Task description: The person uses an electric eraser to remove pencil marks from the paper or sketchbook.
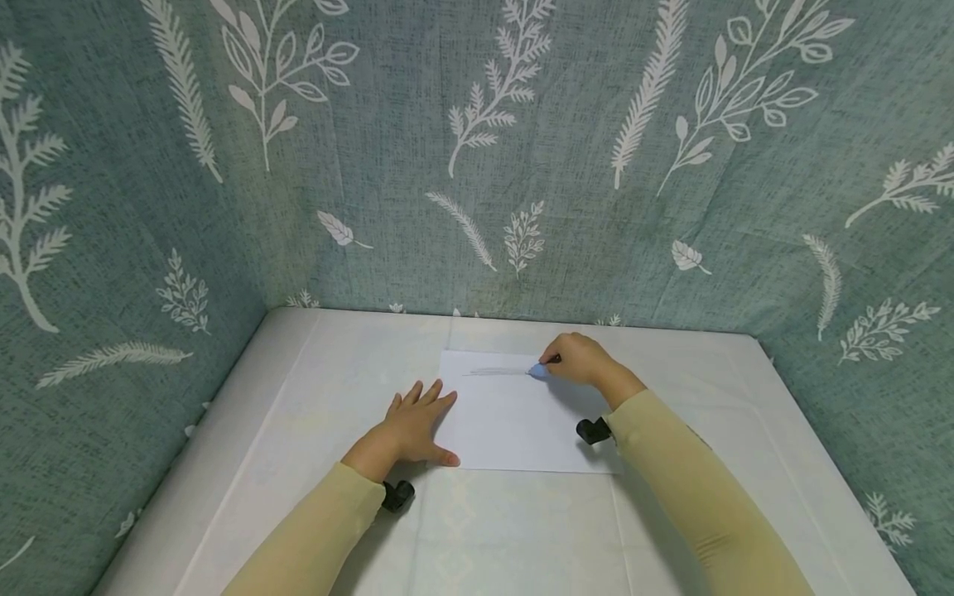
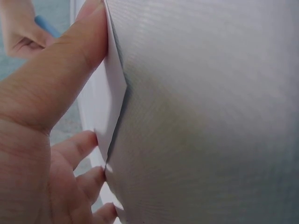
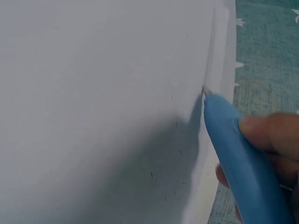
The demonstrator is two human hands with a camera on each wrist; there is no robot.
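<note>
A white sheet of paper (image 1: 514, 426) lies on the covered table, with several thin, roughly parallel lines near its far edge. My right hand (image 1: 577, 358) grips a blue utility knife (image 3: 245, 163) by its thick body. The knife's small metal tip touches the paper at the right end of those lines. Spread flat at the sheet's left side, my left hand (image 1: 413, 426) rests its thumb on the near left corner and its fingertips along the left edge. In the left wrist view, the paper's edge (image 2: 114, 102) stands slightly off the cloth between thumb and fingers.
A white cloth (image 1: 522, 538) covers the table. Green fabric (image 1: 402, 199) with white leaf prints hangs behind and on both sides. Black wrist-worn devices (image 1: 398, 497) sit below both wrists. Several short dark marks (image 3: 152, 174) show on the paper.
</note>
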